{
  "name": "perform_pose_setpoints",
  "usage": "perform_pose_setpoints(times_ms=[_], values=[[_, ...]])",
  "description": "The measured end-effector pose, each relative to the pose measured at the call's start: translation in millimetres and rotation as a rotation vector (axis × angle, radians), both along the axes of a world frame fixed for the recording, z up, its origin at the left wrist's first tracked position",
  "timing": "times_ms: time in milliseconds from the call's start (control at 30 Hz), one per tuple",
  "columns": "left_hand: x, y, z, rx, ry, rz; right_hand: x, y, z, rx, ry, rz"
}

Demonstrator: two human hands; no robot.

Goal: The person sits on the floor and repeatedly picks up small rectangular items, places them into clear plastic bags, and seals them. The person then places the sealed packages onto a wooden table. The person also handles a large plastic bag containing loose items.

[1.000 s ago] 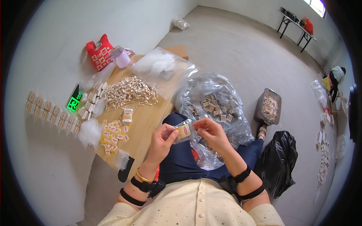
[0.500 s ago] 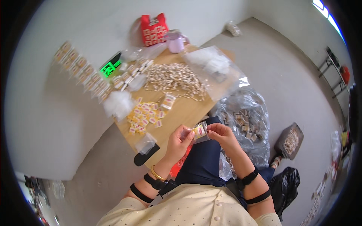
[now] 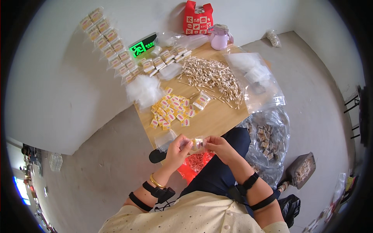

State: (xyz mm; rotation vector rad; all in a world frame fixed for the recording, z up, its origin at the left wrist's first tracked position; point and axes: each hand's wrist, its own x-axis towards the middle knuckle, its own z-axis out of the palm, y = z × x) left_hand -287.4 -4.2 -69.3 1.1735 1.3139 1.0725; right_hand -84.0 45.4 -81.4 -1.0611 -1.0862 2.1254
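**Small clear packet held over the lap, desk stock laid out beyond**

Item in hand: a small clear packet (image 3: 195, 143) with pale contents is held between both hands just in front of the near desk edge, above the lap. It is pinched at its left end by the fingers of the left hand (image 3: 176, 149) and at its right end by the fingers of the right hand (image 3: 218, 146); both sets of fingers are pressed together on it, apparently so that its mouth can be worked. Whether the mouth is sealed cannot be told.

Desk (image 3: 217, 118): wooden, low, set against a pale wall.
- Yellow sachets (image 3: 171, 110), a loose heap near the front left, within easy reach of the left hand.
- One filled packet (image 3: 201, 101), lying just beside that heap.
- Wooden sticks (image 3: 211, 75), a broad loose pile at the middle.
- Empty clear bags (image 3: 254, 79), stacked flat at the right edge.
- White fluffy wad (image 3: 143, 90), at the left edge.

Containers:
- Large clear sack (image 3: 268, 136) on the floor to the right of the knee, mouth open; many small finished packets lie in it.
- Red bag (image 3: 196, 163) under the hands, by the lap, holding small reddish pieces.
- Dark tray (image 3: 301, 171) on the floor farther right, with pale small pieces in it.
- Lilac lidded jug (image 3: 220, 37) and red printed bag (image 3: 198, 18) at the far edge; contents not visible.

Filled packets in rows (image 3: 110, 42) are lined along the wall.
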Motion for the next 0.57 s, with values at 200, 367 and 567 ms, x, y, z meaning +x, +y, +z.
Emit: perform_pose_setpoints(times_ms=[200,367,567], values=[[-17.5,0.6,3.3,-0.100,-0.039,0.045,-14.0,10.6,-9.9,0.037,-0.154,-0.010],[-53.5,-0.4,-21.1,-0.164,-0.011,0.302,-19.6,35.5,-44.7,0.031,-0.277,-0.266],[-83.5,-8.3,-69.6,-0.111,0.576,0.391,-57.0,60.9,-45.4,0.028,-0.298,-0.324]])
